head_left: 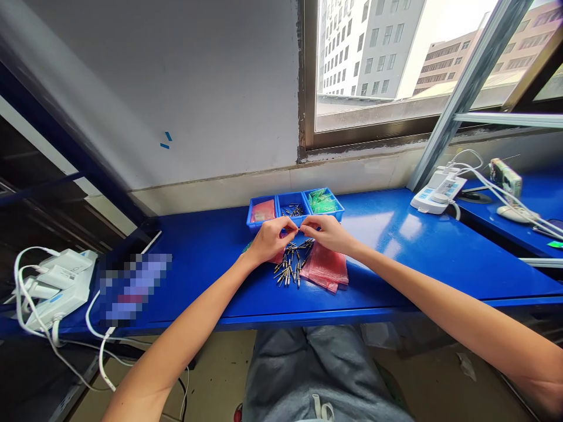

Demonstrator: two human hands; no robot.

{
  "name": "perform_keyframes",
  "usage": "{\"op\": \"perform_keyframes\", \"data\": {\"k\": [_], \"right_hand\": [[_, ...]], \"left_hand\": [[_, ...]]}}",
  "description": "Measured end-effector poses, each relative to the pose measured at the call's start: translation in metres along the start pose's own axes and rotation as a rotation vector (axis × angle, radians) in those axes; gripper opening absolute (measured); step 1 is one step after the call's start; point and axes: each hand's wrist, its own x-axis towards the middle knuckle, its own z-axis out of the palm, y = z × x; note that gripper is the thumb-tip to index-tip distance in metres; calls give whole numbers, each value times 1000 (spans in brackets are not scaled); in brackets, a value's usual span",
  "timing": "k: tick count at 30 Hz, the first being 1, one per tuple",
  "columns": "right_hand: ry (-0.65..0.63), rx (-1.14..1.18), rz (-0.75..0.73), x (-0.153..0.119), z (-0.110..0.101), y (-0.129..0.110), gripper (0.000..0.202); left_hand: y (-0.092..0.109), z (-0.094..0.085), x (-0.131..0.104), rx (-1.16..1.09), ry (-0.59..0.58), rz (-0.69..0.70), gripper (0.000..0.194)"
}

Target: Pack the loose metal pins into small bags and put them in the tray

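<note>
My left hand point(273, 237) and my right hand point(329, 232) meet fingertip to fingertip over the blue table, both closed in a pinch. Something tiny and pale spans the gap between the fingertips; its kind is too small to make out. Just below them lies a loose pile of small metal pins point(288, 271), black and silver, pointing in different directions. Flat pink plastic bags point(328, 268) lie under and beside my right hand. Another pink bag is partly hidden by my left hand, with a bit of green at its wrist.
Behind my hands stands a blue three-compartment tray point(277, 206), holding pink bags point(263, 211), dark pins point(292, 209) and green bags point(323, 201). Power strips with white cables sit left point(65, 287) and right point(438, 190). A blurred-out object point(134, 287) lies at left. A metal frame post point(466, 88) rises at right.
</note>
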Motion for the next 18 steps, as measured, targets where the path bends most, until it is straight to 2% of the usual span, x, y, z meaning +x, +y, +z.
{"op": "perform_keyframes", "data": {"k": [4,12,18], "right_hand": [[-30,-6,-15,-1,2,1,22],[11,41,-53,-2,3,-1,30],[70,-217,-145,-3,7,4,15]], "left_hand": [[-2,0,-1,-1,-34,4,5],[-4,-1,0,-27,-51,-7,19],[0,-2,0,-103,13,-29,18]]}}
